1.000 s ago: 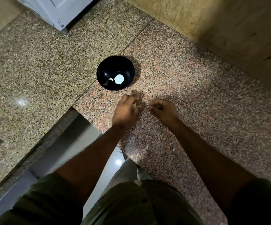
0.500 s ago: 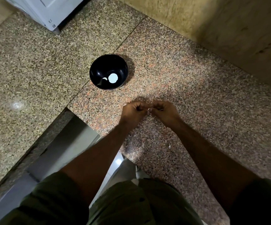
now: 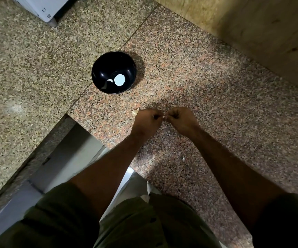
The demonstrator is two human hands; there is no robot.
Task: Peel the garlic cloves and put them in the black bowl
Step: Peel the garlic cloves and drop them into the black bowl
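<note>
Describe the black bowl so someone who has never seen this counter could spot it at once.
Start at the speckled granite counter and find the straight seam between its two slabs. The black bowl sits right on that seam, beyond both hands. It is the only round, glossy dark thing there, with bright white spots in its bottom.

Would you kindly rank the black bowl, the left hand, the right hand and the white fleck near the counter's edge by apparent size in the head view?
1. black bowl
2. left hand and right hand, which look alike
3. white fleck
</note>
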